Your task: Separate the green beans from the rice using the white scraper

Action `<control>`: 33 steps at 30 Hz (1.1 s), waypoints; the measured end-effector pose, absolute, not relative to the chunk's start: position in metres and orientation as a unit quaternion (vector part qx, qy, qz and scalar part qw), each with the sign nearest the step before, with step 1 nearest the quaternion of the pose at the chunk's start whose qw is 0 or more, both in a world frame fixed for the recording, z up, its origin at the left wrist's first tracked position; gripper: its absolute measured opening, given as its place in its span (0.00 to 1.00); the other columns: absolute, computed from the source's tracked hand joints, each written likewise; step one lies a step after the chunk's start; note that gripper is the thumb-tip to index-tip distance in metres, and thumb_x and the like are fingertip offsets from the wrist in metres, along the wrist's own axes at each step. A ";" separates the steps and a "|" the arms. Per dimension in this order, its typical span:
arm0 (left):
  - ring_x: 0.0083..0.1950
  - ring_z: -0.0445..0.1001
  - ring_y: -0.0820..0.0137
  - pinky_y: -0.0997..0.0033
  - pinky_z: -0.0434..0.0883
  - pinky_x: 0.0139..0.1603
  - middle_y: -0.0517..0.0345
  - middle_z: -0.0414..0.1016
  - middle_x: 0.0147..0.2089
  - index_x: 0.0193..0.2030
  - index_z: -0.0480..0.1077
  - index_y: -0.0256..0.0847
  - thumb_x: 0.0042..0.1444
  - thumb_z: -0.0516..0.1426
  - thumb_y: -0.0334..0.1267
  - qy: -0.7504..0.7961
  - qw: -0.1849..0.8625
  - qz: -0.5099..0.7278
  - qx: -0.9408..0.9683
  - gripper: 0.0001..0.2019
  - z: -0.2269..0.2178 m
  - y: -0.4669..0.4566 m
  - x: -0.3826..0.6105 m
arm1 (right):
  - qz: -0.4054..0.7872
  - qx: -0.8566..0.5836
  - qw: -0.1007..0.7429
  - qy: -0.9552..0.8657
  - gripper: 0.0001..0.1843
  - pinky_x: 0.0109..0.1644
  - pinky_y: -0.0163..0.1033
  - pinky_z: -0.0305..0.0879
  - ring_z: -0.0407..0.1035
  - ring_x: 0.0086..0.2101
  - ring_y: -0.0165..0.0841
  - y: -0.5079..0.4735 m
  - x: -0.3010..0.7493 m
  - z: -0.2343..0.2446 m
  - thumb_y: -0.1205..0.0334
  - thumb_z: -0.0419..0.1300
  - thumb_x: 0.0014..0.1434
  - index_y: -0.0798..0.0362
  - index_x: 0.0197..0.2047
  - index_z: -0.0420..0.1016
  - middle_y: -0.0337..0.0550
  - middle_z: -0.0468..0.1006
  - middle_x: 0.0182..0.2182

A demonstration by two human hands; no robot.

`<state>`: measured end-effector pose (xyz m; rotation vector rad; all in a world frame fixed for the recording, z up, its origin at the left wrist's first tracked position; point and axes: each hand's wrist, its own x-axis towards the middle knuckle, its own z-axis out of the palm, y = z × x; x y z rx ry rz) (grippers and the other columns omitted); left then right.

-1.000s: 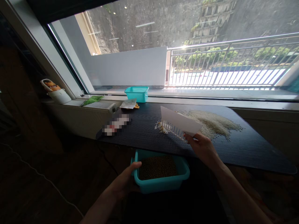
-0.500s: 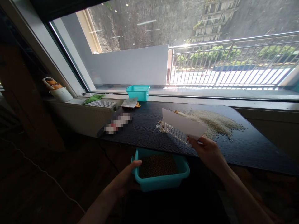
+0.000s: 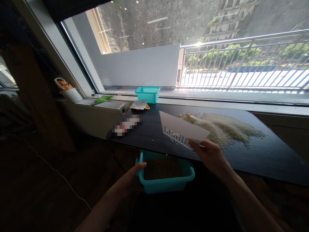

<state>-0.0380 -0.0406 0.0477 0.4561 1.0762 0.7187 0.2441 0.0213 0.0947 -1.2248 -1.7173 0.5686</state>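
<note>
My left hand (image 3: 131, 178) grips the left rim of a turquoise plastic tub (image 3: 166, 186), thumb over the edge. Inside lie many small brown beans or pellets (image 3: 164, 168); the exact kind is too dark to tell. The tub sits just below the near edge of the dark table (image 3: 253, 158). My right hand (image 3: 210, 153) is closed on the end of a pale slotted scoop (image 3: 182, 127), tilted with its slots low over the table. Behind it spreads a heap of whitish, rice-like grains (image 3: 224, 127), with yellowish beans (image 3: 185, 116) at its left end. A single bean (image 3: 152, 140) lies left of the scoop.
At the back stands a second turquoise tub (image 3: 147, 95), with a paper packet (image 3: 138, 104) before it. A blurred-out flat object (image 3: 127, 125) lies at the table's left end. Beyond are a radiator (image 3: 112, 105), a green cloth (image 3: 103, 100) and a white pot (image 3: 71, 95).
The scoop has moved left and toward the table's near edge; the small cluster of grains by its tip has left its earlier spot. The left hand still holds the tub. The camera view has shifted slightly.
</note>
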 end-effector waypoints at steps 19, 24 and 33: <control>0.42 0.76 0.58 0.59 0.74 0.40 0.45 0.77 0.43 0.55 0.64 0.33 0.52 0.56 0.52 0.527 0.748 0.340 0.218 0.29 0.049 -0.048 -0.056 | 0.224 -0.547 0.471 -0.655 0.18 0.33 0.40 0.70 0.74 0.29 0.38 0.025 0.265 0.102 0.49 0.59 0.52 0.54 0.38 0.80 0.45 0.81 0.29; 0.46 0.75 0.57 0.58 0.72 0.44 0.44 0.76 0.44 0.56 0.64 0.34 0.51 0.56 0.53 0.493 0.778 0.317 0.224 0.30 0.048 -0.046 -0.035 | 0.208 -0.586 0.486 -0.614 0.16 0.31 0.40 0.69 0.74 0.27 0.37 0.038 0.279 0.096 0.51 0.59 0.50 0.53 0.34 0.80 0.42 0.80 0.25; 0.48 0.74 0.57 0.58 0.72 0.44 0.44 0.76 0.45 0.56 0.64 0.33 0.52 0.56 0.51 0.473 0.792 0.311 0.229 0.29 0.046 -0.044 -0.029 | 0.235 -0.583 0.446 -0.637 0.17 0.30 0.38 0.68 0.73 0.26 0.36 0.033 0.265 0.102 0.50 0.57 0.51 0.55 0.33 0.79 0.42 0.78 0.23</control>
